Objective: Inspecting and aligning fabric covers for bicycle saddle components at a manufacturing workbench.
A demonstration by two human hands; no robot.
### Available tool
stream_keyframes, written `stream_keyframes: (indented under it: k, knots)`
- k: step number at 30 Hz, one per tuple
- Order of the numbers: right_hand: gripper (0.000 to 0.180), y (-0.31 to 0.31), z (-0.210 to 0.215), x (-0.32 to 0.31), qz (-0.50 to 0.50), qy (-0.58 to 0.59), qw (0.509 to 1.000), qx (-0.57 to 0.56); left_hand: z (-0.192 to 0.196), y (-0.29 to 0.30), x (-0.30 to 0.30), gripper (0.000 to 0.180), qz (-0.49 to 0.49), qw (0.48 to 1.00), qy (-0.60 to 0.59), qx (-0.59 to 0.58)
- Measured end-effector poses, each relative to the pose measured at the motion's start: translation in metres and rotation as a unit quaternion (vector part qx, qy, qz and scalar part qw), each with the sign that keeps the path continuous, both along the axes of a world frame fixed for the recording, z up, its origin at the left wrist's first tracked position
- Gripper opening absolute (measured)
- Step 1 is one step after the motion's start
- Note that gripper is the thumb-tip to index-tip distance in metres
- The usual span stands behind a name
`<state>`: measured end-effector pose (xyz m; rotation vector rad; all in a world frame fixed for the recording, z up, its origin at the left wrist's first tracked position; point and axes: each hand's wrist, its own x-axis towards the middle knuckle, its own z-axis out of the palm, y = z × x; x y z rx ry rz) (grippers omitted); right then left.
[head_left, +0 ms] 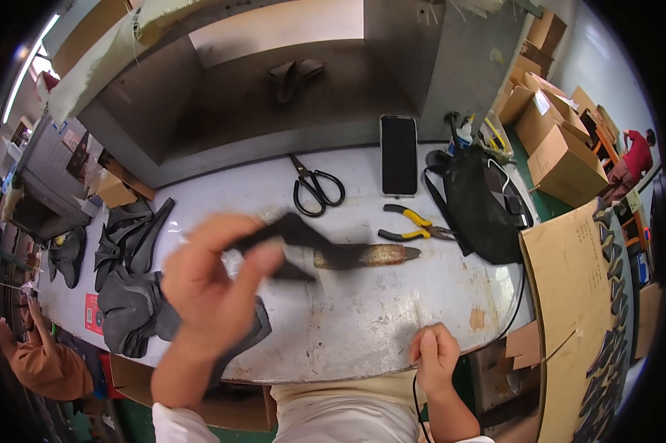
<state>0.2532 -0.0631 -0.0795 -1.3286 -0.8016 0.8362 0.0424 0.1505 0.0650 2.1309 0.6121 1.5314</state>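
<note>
My left hand (209, 284) is raised over the left half of the table, thumb and fingers pinching a dark grey, forked piece of material (292, 236), smeared by motion. It looks like a shoe upper part. Beneath that piece lies a tool with a worn, tape-wrapped handle (386, 255) and a dark pointed end, partly hidden. At the table's near edge my right hand (435, 356) is closed; whatever its fingers hold, if anything, is hidden. A thin black cord (419, 402) hangs just below it. Several dark grey cut pieces (130, 306) are stacked beside my left hand.
Black-handled scissors (314, 188), a phone (399, 155), yellow-black pliers (414, 225) and a black bag (484, 210) lie across the white table (362, 325). A grey metal box (222, 111) behind holds another dark piece (294, 77). Cardboard (565, 295) stands right. Other people (52, 365) are nearby.
</note>
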Motion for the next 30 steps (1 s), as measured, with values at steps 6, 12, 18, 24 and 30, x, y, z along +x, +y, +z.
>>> stream_keyframes:
  k: [6,12,18,24,30]
  knots:
    - [0.024,-0.002,-0.01,-0.001,-0.003,-0.153,0.986,0.065,0.001,0.152,0.006,0.02,0.149,0.939,0.16,0.265]
    - [0.021,0.0,-0.012,0.001,-0.021,-0.197,0.978,0.066,-0.076,0.222,0.029,0.039,0.238,0.898,0.338,0.15]
    - [0.018,0.005,0.002,-0.004,-0.032,-0.314,0.941,0.122,-0.075,0.254,0.091,0.045,0.367,0.855,0.326,0.169]
    - [0.012,0.003,0.002,-0.005,-0.04,-0.305,0.945,0.113,-0.061,0.22,0.115,0.036,0.048,0.902,0.343,0.257]
    - [0.015,0.005,0.0,-0.004,-0.029,-0.291,0.952,0.085,-0.069,0.16,0.08,0.036,-0.041,0.924,0.22,0.309]
